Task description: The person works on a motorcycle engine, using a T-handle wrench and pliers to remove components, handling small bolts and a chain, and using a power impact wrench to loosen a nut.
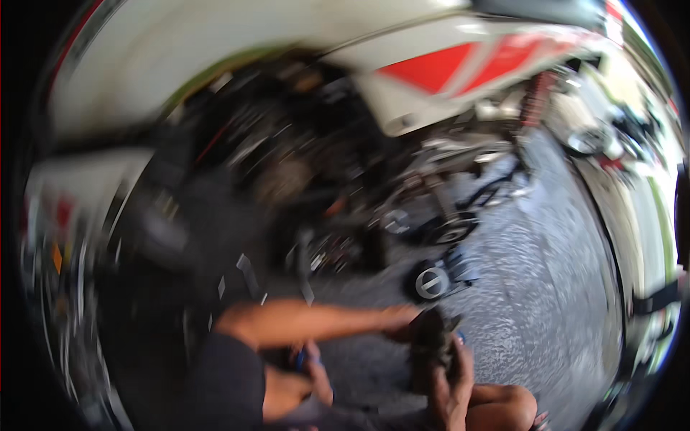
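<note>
A dark, bulky part (431,348), apparently metal and blurred, is held upright between my hands at lower centre. My left hand (399,320) reaches across from the left to its upper side, fingers smeared but closed against it. My right hand (453,388) grips it from the lower right, thumb and fingers around its body. Just beyond it, a black object with a round silver face (431,284) lies on the grey ground. Below my left forearm is something blue (298,359) beside bare skin, too blurred to make out.
A white and red motorcycle fairing (431,68) spans the top, above dark mechanical parts (287,158) and a red spring (537,97). Metal and black items (330,255) lie on the grey ground (546,287). My bent knee (507,406) is at lower right; blurred clutter (65,273) lines the left.
</note>
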A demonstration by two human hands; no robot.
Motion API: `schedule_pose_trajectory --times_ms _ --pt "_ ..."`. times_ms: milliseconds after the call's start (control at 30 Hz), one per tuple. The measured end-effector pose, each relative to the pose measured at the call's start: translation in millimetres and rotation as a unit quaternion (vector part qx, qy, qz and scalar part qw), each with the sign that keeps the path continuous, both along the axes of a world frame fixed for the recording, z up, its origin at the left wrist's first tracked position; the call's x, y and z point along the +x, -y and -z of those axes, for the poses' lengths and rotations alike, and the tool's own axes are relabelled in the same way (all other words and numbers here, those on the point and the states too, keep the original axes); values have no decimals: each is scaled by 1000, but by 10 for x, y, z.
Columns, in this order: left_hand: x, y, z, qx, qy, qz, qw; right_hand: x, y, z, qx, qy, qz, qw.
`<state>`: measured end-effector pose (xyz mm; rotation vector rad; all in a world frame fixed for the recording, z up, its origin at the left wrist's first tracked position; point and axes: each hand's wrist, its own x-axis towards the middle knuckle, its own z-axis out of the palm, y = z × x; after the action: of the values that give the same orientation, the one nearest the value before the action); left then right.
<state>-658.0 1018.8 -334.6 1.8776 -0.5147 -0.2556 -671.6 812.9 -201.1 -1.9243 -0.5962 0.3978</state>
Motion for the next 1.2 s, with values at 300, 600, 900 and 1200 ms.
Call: schedule_pose_trajectory --times_ms 300,600,900,1200 --pt "-1097 -1224 -940 -152 -162 -345 912 -359 26 -336 132 16 49 990" --pt "-3205 -1600 667 -312 -249 -666 630 -292 20 158 -71 62 23 995" --pt "-4506 115 1784 -255 -304 -787 473 352 -135 1467 -118 22 -148 982" --pt "-4644 1150 2188 333 -83 -668 660 341 -500 1488 -327 125 -284 893"
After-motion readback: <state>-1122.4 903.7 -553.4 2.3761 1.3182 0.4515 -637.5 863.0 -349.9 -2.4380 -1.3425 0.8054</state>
